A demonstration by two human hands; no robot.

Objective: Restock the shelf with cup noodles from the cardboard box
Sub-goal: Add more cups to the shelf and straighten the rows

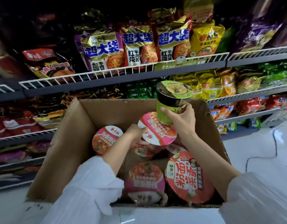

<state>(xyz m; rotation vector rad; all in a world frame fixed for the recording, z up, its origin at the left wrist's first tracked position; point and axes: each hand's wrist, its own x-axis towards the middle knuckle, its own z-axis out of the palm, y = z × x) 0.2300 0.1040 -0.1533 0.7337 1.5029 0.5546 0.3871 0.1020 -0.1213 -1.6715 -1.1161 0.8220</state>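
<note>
Both arms reach forward from white sleeves into the open cardboard box (84,120), which stands on the floor in front of the shelf (94,85). The right hand (181,118) is raised above the far right part of the box, fingers and thumb curled round the lower wall of a green cup noodle (170,104), which it holds upright with the lid tilted toward the camera, at about the level of the box's far rim. The left hand (136,130) is lower, inside the box, gripping the near edge of a pink-lidded bowl (157,128) that is tipped up on its side just below the green cup. More pink and red bowls lie in the box: one at far left (105,139), one near centre (145,180), one near right (188,177).
</note>
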